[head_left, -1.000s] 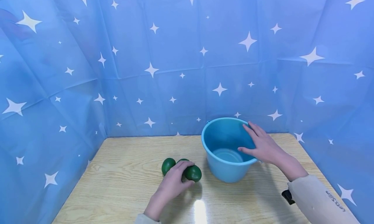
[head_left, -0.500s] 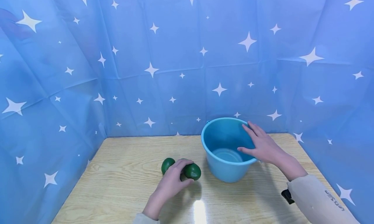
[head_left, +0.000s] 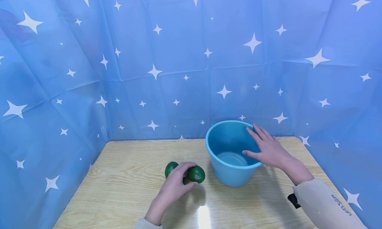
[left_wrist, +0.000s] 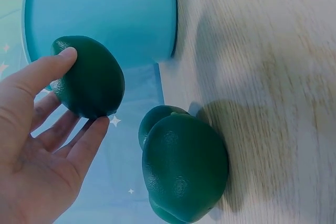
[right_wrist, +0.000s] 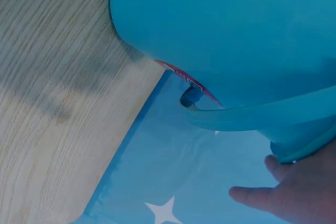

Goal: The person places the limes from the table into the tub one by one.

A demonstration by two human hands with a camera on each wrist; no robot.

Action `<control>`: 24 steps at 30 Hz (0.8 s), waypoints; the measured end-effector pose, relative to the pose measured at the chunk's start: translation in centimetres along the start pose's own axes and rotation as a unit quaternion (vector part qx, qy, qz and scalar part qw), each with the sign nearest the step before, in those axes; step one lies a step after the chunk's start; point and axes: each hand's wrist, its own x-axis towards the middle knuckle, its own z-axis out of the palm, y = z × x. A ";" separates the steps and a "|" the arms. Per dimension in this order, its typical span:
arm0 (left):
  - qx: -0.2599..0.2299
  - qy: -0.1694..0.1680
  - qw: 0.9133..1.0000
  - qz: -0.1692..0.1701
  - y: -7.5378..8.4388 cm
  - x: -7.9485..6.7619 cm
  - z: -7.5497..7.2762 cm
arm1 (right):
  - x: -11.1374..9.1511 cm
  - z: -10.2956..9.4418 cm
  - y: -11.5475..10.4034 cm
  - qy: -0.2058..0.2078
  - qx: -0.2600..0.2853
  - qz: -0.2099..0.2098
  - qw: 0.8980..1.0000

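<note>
My left hand (head_left: 176,186) pinches a dark green lime (head_left: 196,174) between thumb and fingertips. The left wrist view shows this held lime (left_wrist: 92,80) just above the table, apart from the others and in front of the bucket. Beyond the hand, another lime (head_left: 171,168) sits on the table. Several limes cluster there in the left wrist view, the nearest lime (left_wrist: 185,166) partly covering the rest. My right hand (head_left: 270,151) rests on the right rim of a light blue bucket (head_left: 231,176), its fingers straight and spread, the thumb over the opening. No lime shows inside the bucket.
A wood-grain table (head_left: 125,192) carries the bucket and limes. A blue curtain (head_left: 179,89) with white stars encloses the back and both sides. The bucket's handle (right_wrist: 220,119) hangs down outside, near a red label (right_wrist: 184,77).
My left hand has lifted the gripped lime slightly off the table. My right hand and the bucket have stayed in place.
</note>
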 end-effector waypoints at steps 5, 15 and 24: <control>-0.016 0.002 1.000 -0.004 0.2 0.0 -0.2 | 0.0 0.1 0.1 -0.003 -0.001 0.000 1.000; -0.032 0.005 0.999 -0.010 0.5 0.0 -0.5 | -0.1 0.0 0.0 -0.003 -0.001 -0.001 1.000; -0.038 0.010 0.999 -0.010 1.0 0.1 -1.0 | -0.1 0.0 0.0 -0.001 0.000 -0.002 1.000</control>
